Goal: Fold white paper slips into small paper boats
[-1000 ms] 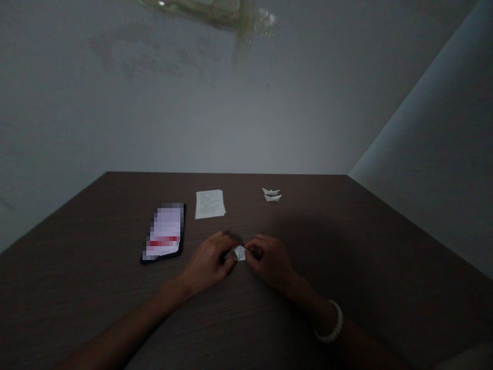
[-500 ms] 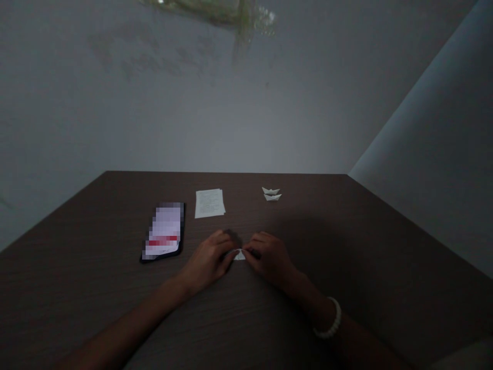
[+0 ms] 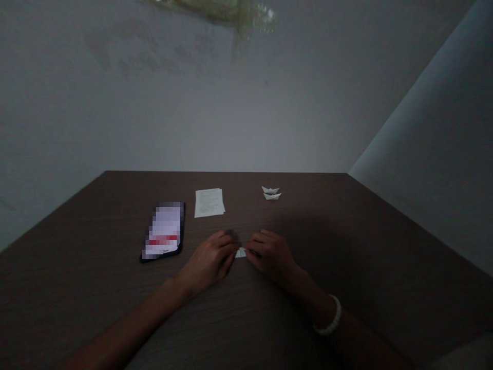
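A small folded piece of white paper (image 3: 241, 253) lies low over the dark table, between my two hands. My left hand (image 3: 215, 254) pinches its left side with thumb and fingers. On the other side my right hand (image 3: 271, 257), with a pale beaded bracelet on the wrist, grips the right edge. Only the middle of the paper shows; the fingers cover its ends. Beyond my hands, two small white paper boats (image 3: 271, 193) sit close together, one behind the other.
A stack of printed paper sheets (image 3: 209, 203) lies at the back, left of the boats. Nearer, a phone (image 3: 164, 229) with a lit, pixelated screen rests left of my left hand. The wooden table (image 3: 319, 200) meets a stained grey wall (image 3: 231, 118) behind.
The fingertips have shifted slightly on the folded paper, and its visible part looks a little flatter. Both hands stay in about the same place. The boats, sheets and phone have not moved.
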Demonstrator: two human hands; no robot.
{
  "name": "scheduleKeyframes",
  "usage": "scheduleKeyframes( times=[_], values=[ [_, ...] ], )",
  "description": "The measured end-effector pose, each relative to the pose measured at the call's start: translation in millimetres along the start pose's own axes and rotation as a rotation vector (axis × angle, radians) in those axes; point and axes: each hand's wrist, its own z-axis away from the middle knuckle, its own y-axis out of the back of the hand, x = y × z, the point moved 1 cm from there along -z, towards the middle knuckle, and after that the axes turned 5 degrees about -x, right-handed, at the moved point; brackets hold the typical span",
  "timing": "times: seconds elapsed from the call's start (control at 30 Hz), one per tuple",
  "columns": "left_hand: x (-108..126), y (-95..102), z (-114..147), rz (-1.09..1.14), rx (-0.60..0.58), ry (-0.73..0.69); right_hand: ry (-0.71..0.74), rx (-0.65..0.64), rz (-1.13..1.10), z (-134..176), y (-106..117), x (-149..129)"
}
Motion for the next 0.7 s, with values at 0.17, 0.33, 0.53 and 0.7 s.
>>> scheduleKeyframes(
  times=[0.17,0.33,0.53,0.7],
  values=[
    [-0.8,-2.6,0.4,-0.043,0.02,0.058,0.019,-0.015,-0.043,-2.4,1.1,-2.3],
    [1.4,-1.8,0.5,-0.043,0.015,0.04,-0.001,-0.019,-0.063,-3.5,2.8,-4.1],
    [1.5,0.2,0.5,-0.052,0.008,0.012,0.038,-0.047,0.014,-4.4,4.5,-4.4],
    [-3.2,2.5,2.2,-0.062,-0.034,-0.025,0.079,-0.062,0.034,-3.2,5.2,-1.9]
  ],
)
